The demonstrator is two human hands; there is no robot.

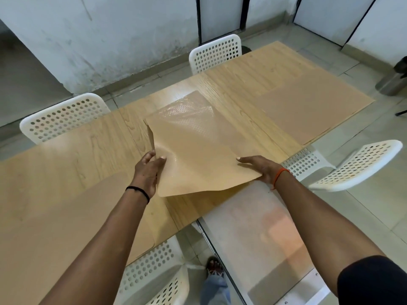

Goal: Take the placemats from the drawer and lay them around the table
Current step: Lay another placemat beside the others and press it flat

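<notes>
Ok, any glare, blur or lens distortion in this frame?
Head view: glare on the held placemat, its far part mirroring a chair's holes; wide-angle bending bows the table edges; the right chair is slightly smeared; both hands look sharp.

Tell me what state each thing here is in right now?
Held placemat: lifted at its near edge, bent, far end on the table.
Left hand: grips the mat's left edge.
Right hand: holds the mat's right corner.
Far placemat: lying flat at the table's far right end.
Near placemat: lying flat at the left.
Table: partly covered by mats.
White chairs: empty.
</notes>
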